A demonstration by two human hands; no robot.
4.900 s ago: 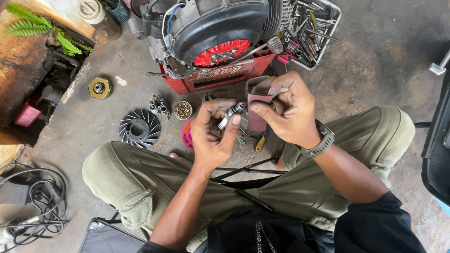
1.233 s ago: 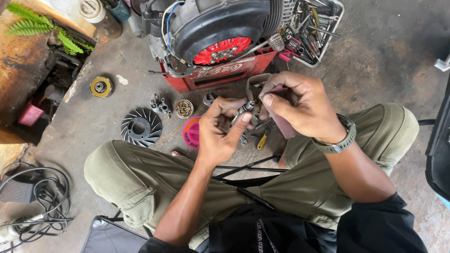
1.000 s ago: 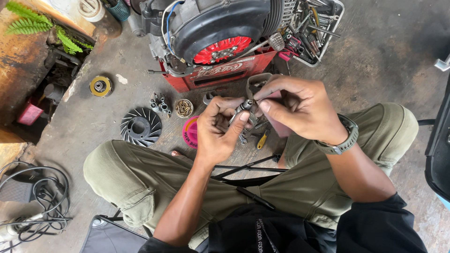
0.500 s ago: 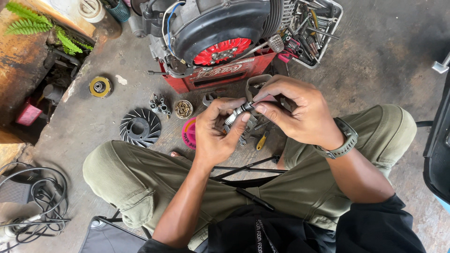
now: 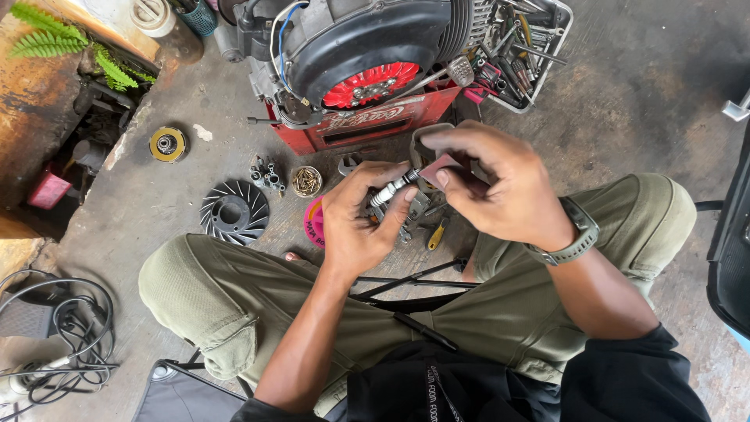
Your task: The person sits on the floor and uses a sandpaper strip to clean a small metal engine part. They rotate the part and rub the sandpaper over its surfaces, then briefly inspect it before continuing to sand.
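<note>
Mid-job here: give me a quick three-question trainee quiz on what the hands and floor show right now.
1. True or false: the left hand holds a spark plug.
2. What does the right hand pinch against the plug's tip? A) a folded reddish abrasive sheet B) a screwdriver C) a wire brush
3. Which finned black part lies on the floor left of the left knee?

Key: 1 true; 2 A; 3 the fan wheel.
</note>
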